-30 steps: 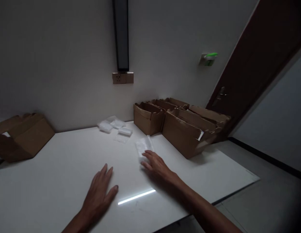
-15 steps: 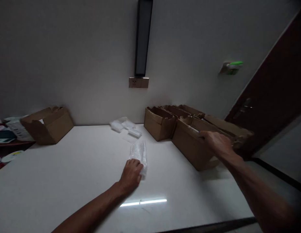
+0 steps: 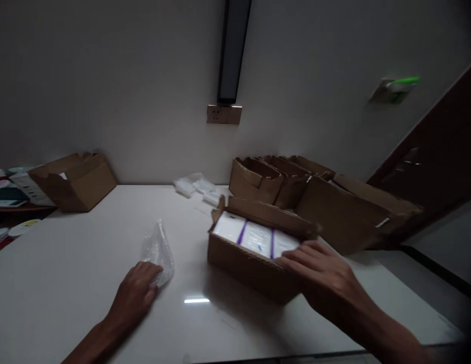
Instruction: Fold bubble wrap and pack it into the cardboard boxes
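Note:
In the head view, my left hand (image 3: 138, 285) is closed on a clear bubble wrap bag (image 3: 158, 253) at the left of the white table. My right hand (image 3: 318, 265) grips the near right rim of an open cardboard box (image 3: 246, 270), fingers over its edge. White packs with purple bands (image 3: 257, 237) sit in a row inside this box. The box stands tilted across the middle of the table; whether its bottom touches the tabletop I cannot tell.
Several open cardboard boxes (image 3: 254, 184) stand at the back right, by the wall. Another cardboard box (image 3: 91, 184) is at the back left, beside a white basket (image 3: 28, 187). Clear plastic packs (image 3: 193, 186) lie near the wall on the white table (image 3: 87, 258).
My right hand has pulled the box with white packs leftward and nearer, away from the other boxes. My left hand has moved left with the bubble wrap bag.

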Tool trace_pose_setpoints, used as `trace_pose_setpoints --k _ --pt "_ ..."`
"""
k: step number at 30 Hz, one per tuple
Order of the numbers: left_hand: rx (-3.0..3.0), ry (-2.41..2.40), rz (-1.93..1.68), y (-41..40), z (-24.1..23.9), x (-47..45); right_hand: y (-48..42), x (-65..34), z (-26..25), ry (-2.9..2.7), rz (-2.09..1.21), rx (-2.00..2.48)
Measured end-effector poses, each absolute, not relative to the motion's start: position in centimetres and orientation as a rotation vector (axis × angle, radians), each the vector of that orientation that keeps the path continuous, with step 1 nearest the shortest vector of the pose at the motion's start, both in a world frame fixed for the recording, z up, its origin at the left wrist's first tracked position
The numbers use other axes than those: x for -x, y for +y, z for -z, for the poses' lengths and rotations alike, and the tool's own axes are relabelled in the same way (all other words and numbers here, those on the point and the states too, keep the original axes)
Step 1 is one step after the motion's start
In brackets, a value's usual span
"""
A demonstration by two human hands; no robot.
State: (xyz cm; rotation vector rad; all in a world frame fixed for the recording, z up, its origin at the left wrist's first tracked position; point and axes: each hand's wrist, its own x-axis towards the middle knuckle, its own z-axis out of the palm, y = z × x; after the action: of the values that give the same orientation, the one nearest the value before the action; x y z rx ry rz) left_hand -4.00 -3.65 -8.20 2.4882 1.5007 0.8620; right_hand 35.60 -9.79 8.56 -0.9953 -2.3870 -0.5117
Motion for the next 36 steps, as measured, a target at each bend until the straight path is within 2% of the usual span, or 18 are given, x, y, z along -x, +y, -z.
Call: trace_pose_setpoints --k 5,8,12,16,18,26,31,33,36 --pt "-2.191 1.603 -0.966 -3.3 7.1 5.4 -7.7 -33.4 -7.1 -2.193 0.571 0.868" --pt "-1.966 1.68 -1.027 -3.8 6.2 5.9 -7.7 -35.1 -4.9 -1.912 0.509 1.037" --pt "-1.841 1.633 -1.062 -3.7 6.6 4.5 -5.4 -36.7 -0.6 -1.719 -0.053 1.36" --pt "-1.902 1.414 -1.12 -2.0 7.6 1.1 -2.2 -35.0 3.1 -1.67 -0.759 1.385" --pt "-1.889 1.393 -1.147 -0.7 7.7 -0.4 -1.3 -33.8 4.2 -1.615 -0.902 1.388" --pt "-1.699 1.471 -1.198 4.5 5.4 -2.0 2.8 -32.6 4.8 -1.696 -0.566 1.637" --pt "-1.555 1.564 -1.208 1.7 3.3 1.3 0.4 -33.9 4.5 -1.744 -0.415 1.761" --pt "-1.503 1.581 -1.212 -0.4 2.2 2.0 -1.6 -33.3 4.4 -1.871 -0.419 1.701" --pt "-1.483 1.459 -1.211 -3.2 0.5 0.8 -4.6 -30.0 3.8 -2.043 -0.616 1.402"
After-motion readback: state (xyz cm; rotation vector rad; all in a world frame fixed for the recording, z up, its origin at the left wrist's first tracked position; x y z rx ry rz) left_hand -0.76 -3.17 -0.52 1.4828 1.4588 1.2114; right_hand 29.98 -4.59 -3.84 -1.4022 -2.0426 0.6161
